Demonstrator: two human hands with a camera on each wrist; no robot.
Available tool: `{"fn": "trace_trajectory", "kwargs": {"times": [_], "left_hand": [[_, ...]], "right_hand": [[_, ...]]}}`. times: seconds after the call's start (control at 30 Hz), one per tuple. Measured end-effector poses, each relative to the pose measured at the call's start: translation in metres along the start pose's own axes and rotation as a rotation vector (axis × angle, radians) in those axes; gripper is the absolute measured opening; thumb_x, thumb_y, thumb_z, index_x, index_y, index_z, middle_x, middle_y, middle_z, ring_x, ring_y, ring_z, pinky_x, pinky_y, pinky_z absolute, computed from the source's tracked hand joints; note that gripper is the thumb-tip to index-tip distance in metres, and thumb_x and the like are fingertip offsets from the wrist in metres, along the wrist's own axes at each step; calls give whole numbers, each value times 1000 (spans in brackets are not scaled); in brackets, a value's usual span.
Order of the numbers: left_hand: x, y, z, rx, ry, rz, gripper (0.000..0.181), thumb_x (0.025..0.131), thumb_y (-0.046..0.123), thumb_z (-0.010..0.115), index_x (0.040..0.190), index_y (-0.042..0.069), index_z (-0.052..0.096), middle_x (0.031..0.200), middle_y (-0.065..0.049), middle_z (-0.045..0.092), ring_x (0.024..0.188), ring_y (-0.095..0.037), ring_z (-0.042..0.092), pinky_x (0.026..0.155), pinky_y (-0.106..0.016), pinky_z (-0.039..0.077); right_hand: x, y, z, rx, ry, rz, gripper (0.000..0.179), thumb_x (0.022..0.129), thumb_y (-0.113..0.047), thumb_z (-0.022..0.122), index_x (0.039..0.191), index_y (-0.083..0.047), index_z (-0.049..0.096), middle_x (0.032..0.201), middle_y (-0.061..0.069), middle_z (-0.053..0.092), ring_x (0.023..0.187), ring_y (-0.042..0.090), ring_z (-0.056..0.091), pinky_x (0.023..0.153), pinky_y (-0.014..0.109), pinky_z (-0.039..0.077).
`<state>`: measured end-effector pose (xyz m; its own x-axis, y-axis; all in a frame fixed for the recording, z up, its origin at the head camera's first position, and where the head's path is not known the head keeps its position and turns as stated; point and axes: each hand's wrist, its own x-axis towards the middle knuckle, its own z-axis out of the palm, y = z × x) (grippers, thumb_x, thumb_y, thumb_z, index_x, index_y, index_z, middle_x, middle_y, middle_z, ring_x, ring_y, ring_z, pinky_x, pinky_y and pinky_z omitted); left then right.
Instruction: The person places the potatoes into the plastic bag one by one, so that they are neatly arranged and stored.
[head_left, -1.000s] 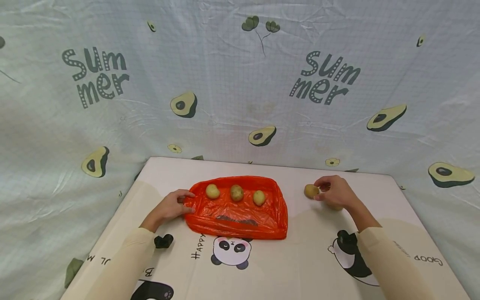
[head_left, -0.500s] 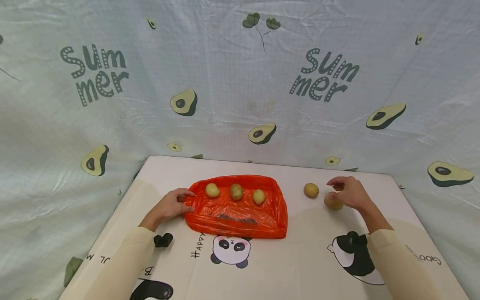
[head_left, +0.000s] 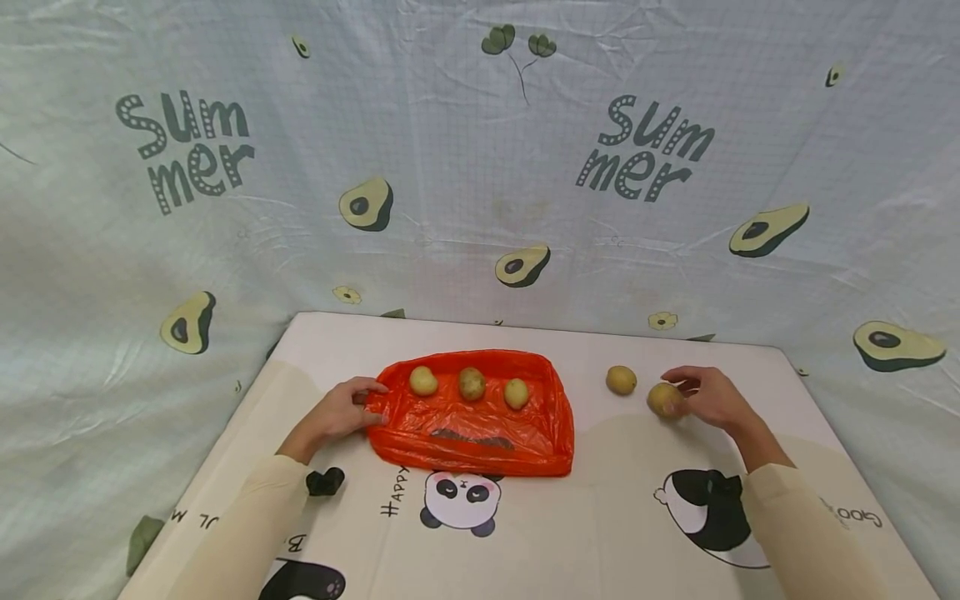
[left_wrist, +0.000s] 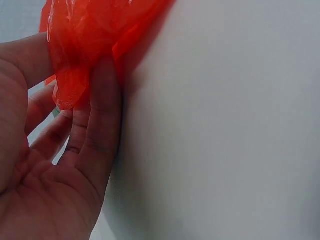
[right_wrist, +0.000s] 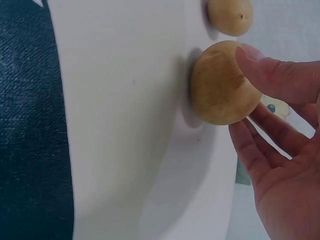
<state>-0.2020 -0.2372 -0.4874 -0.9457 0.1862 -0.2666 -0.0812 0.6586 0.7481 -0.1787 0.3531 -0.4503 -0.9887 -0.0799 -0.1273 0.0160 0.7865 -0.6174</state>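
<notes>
A red plastic bag (head_left: 468,421) lies spread on the table, and three potatoes rest in a row on it, the middle one (head_left: 472,384) a little browner. At the bag's left edge my left hand (head_left: 339,414) grips the plastic between thumb and fingers; the left wrist view shows a fold of red film (left_wrist: 75,80) between them. My right hand (head_left: 718,402) is round a potato (head_left: 662,401) on the right side of the table. Up close, the thumb lies over this potato (right_wrist: 217,85) and the fingertips are at its far side.
Another potato (head_left: 621,380) sits just left of the one at my right hand. The pale table (head_left: 555,533) carries printed pandas and lettering. Behind it hangs a curtain (head_left: 435,125) with avocado prints.
My right hand has left the potato nearer the bag, moved right and come down to the other potato, taking hold of it. The left hand stays at the bag's edge.
</notes>
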Motion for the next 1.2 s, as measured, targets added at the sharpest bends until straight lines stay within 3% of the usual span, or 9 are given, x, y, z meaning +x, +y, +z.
{"fn": "trace_trajectory", "kwargs": {"times": [0.17,0.47,0.83,1.2], "left_hand": [[0,0,0,3,-7,16,53,89,14,76,138,2,60,148,-26,53,119,-38,62,96,-45,62],[-1,1,0,10,-5,3,53,89,15,77,138,3,60,150,-25,51,122,-39,61,97,-46,62],[1,4,-3,18,-6,10,54,91,16,75,140,3,59,152,-25,49,125,-42,59,98,-47,61],[-1,3,-1,17,0,28,52,90,14,76,138,2,60,151,-26,50,122,-41,59,97,-47,62]], "right_hand": [[-1,6,3,18,-17,15,58,78,-10,84,131,7,64,128,31,66,111,41,66,83,33,55],[1,8,12,-43,36,24,57,80,-9,84,132,5,65,129,32,65,108,44,67,85,44,60],[1,6,18,-76,82,68,59,82,-10,83,136,3,64,129,34,66,110,43,64,94,56,55],[-3,4,23,-84,116,84,58,82,-11,84,134,5,64,122,34,68,104,42,63,89,53,54]]}}
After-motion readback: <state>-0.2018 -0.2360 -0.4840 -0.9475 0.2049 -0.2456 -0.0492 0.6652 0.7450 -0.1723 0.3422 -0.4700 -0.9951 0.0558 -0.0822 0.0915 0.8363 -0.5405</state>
